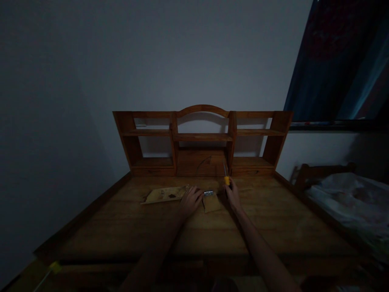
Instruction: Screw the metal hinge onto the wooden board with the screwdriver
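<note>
My right hand (pixel 232 194) is closed around the yellow handle of a screwdriver (pixel 226 181), whose thin metal shaft points up and away from me. To its left, a small silver metal hinge (pixel 208 193) lies at the far edge of a small pale wooden piece (pixel 212 204) on the desk. My left hand (pixel 192 198) rests palm down with its fingers extended, right beside the hinge; in the dim light, I cannot tell whether they touch. A longer, rough wooden board (pixel 165 194) lies left of that hand, its right end reaching the fingers.
The wooden desktop (pixel 121 223) carries a shelf unit (pixel 203 138) along its back, against the wall. A yellow-handled tool (pixel 55 267) lies at the lower left, beyond the front edge. Plastic-wrapped things (pixel 349 198) stand right of the desk, below a dark curtain (pixel 337 61).
</note>
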Demonstrator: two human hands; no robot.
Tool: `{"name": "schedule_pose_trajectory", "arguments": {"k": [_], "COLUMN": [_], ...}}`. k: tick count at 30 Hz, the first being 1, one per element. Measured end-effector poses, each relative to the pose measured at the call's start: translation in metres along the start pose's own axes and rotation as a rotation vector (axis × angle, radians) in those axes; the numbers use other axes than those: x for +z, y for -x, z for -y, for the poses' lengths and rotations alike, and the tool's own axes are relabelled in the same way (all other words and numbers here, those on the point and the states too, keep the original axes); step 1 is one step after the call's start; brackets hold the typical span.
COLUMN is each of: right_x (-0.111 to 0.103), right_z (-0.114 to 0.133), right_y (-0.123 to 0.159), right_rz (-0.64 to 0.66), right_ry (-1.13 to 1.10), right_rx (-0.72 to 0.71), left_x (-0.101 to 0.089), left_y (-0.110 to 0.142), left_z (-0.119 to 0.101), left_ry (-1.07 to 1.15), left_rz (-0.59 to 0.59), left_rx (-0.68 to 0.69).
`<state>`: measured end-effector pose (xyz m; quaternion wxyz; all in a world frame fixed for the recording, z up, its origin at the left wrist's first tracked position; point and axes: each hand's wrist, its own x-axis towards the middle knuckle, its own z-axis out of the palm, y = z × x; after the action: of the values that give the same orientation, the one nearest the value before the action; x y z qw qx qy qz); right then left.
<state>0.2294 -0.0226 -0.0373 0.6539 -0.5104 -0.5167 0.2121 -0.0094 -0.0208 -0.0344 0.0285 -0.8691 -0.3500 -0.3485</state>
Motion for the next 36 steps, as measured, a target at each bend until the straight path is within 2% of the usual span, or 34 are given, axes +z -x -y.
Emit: {"name": "schedule_pose_trajectory", "arguments": {"k": [3, 8, 17, 23, 25, 27, 29, 31, 34, 36], "right_x": [0.003, 0.005, 0.01, 0.012, 0.008, 0.002, -0.006, -0.012, -0.018, -0.019], "right_z": [-0.001, 0.003, 0.005, 0.007, 0.014, 0.032, 0.063, 0.105, 0.17, 0.202], "right_y": [-0.001, 0.003, 0.001, 0.004, -0.002, -0.019, -0.047, -0.078, -0.112, -0.12], "right_rz": [-0.037, -0.029, -0.062, -0.125, -0.13, -0.051, 0.178, 0.405, 0.549, 0.551], "right_ry": [0.021, 0.079, 0.138, 0.107, 0.09, 0.076, 0.07, 0.08, 0.227, 0.295], "right_rx": [-0.021, -0.102, -0.114, -0.216, -0.2, -0.154, -0.116, -0.106, -0.251, -0.38], "left_x": [0.003, 0.003, -0.007, -0.007, -0.009, -0.011, -0.013, -0.013, -0.01, -0.008], "left_y": [0.0, 0.0, -0.002, -0.003, -0.007, -0.016, -0.03, -0.045, -0.062, -0.064], "left_z": [0.002, 0.001, -0.01, -0.011, -0.01, -0.007, 0.0, 0.011, 0.03, 0.037], "left_ry": [0.007, 0.016, 0.044, 0.054, 0.052, 0.049, 0.061, 0.096, 0.175, 0.23], "left_rz": [-0.025, -0.051, -0.047, -0.016, -0.012, -0.01, -0.024, -0.099, -0.28, -0.369], "left_rx": [0.001, 0.002, -0.009, -0.037, -0.022, 0.001, 0.001, -0.048, -0.171, -0.245]}}
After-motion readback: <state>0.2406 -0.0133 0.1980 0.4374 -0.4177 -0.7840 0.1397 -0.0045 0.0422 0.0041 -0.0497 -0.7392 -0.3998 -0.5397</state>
